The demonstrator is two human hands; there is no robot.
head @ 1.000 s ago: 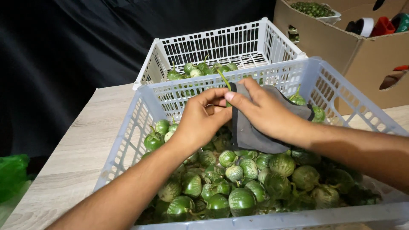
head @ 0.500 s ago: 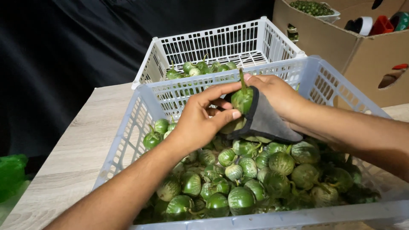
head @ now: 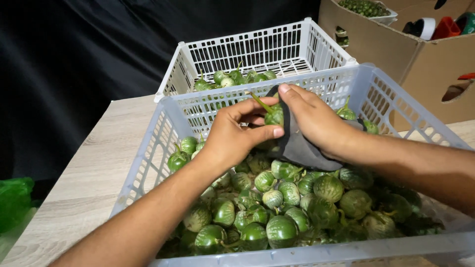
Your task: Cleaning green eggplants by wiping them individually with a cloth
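Observation:
Both my hands meet above the near white plastic crate (head: 148,163), which is full of several small round green eggplants (head: 277,207). My left hand (head: 232,138) pinches one small green eggplant (head: 273,116) with a long stem. My right hand (head: 316,121) holds a dark grey cloth (head: 297,148) wrapped against that same eggplant. The cloth hangs down under my right palm onto the pile.
A second white crate (head: 257,49) stands behind the near one with a few green eggplants (head: 232,79) at its front. Cardboard boxes (head: 391,39) sit at the back right. A light wooden table (head: 89,173) carries the crates. Green plastic (head: 15,202) lies at the far left.
The eggplant has turned in my hands, its stem now pointing up and left. My right hand with the cloth has shifted over the eggplant's right side.

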